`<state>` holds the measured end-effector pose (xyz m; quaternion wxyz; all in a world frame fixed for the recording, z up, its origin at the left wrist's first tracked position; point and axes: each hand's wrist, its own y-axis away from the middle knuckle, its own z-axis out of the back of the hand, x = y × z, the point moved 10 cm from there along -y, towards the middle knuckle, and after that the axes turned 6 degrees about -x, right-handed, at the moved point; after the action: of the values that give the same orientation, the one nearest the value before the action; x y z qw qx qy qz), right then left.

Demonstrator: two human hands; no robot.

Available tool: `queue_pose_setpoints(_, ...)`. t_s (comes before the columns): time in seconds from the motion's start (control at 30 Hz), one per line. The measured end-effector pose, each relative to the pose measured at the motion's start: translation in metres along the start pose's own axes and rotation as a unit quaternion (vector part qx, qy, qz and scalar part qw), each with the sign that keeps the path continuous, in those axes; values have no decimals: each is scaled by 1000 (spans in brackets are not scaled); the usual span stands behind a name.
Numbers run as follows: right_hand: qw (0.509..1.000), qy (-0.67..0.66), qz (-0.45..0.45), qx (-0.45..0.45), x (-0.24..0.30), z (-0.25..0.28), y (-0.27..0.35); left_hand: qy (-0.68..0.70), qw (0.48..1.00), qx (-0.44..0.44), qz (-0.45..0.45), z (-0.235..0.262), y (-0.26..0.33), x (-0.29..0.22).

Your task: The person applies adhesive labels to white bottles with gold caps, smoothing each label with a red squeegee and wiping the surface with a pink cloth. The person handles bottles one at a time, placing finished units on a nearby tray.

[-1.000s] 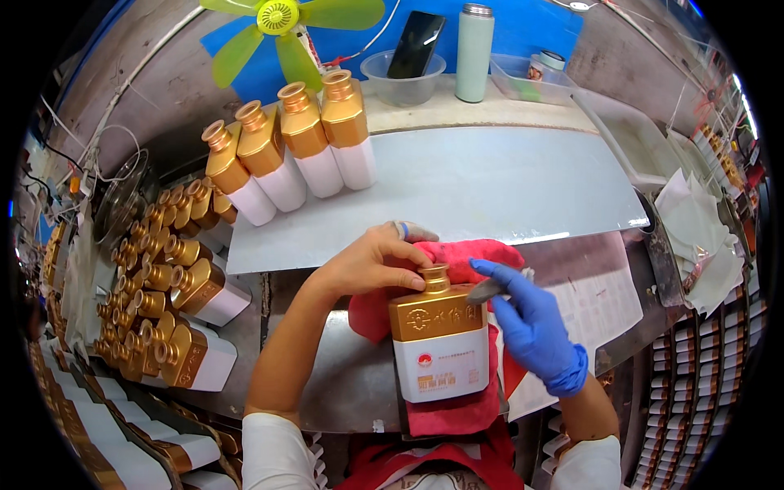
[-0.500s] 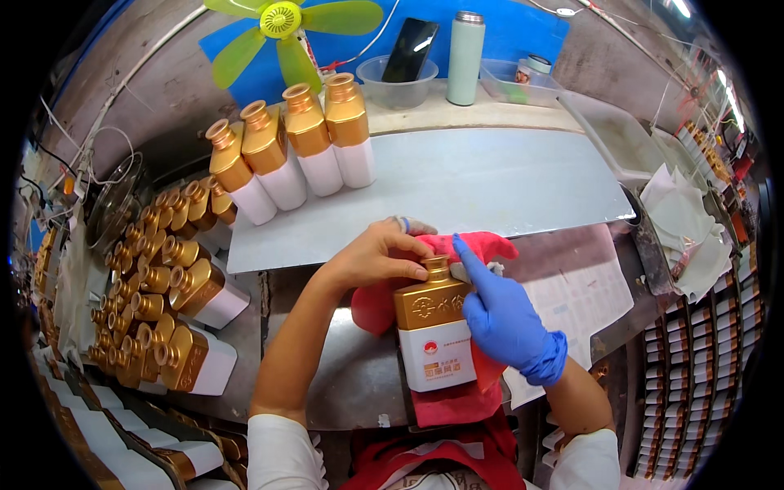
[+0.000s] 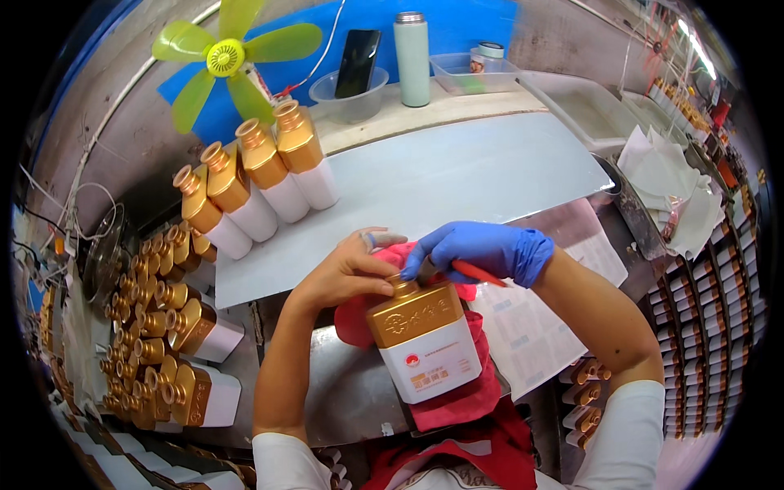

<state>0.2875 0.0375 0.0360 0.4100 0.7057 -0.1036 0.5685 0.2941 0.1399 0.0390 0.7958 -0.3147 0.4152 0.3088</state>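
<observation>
A bottle (image 3: 430, 359) with a gold shoulder and white lower body leans on a red cloth (image 3: 457, 408) in front of me. My left hand (image 3: 355, 269) grips it at the neck, thumb near the rim and the other fingers behind; a pale covering is on one finger. My right hand (image 3: 482, 251), in a blue glove, is closed beside the neck, its index fingertip at the bottle's mouth. A slim red tool (image 3: 479, 273) with a pointed end sticks out of this hand; its other end is mostly hidden.
Several gold-and-white bottles (image 3: 294, 155) stand on a pale board (image 3: 457, 180); more crowd the left side (image 3: 196, 322). Behind the board are a green fan (image 3: 224, 59), a plastic bowl with a phone (image 3: 351, 98) and a flask (image 3: 412, 61). Printed paper (image 3: 531, 335) lies right; racked bottles (image 3: 702, 327) stand beyond.
My right hand has turned sideways and moved left to the bottle's mouth, the red tool now showing. The bottle has tilted and shifted slightly. The whole view has also shifted.
</observation>
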Motion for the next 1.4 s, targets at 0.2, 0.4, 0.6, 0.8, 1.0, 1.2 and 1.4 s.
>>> queue_pose_setpoints(0.2, 996, -63, 4, 61, -5, -8, 13, 45, 999, -21, 8, 2, 5, -28)
queue_pose_setpoints(0.4, 996, 44, 62, 42, 17, -8, 29, -12, 997, 37, -63, -11, 15, -64)
queue_pose_setpoints(0.6, 843, 379, 360, -130, 62, -35, 87, -95, 990, 63, -87, -21, 18, -77)
queue_pose_setpoints(0.8, 862, 430, 242, -117, 64, -46, 78, -52, 994, -34, -94, -15, 33, -90)
queue_pose_setpoints(1.0, 893, 394, 208, -56, 56, -40, 72, 85, 988, -123, 30, -11, 46, -73)
queue_pose_setpoints(1.2, 855, 446, 260, -55, 57, -51, 87, -198, 892, -406, -16, -10, 112, -132)
queue_pose_setpoints(1.4, 845, 438, 276, -135, 52, -46, 99, -283, 870, -404, 11, -119, 121, -178)
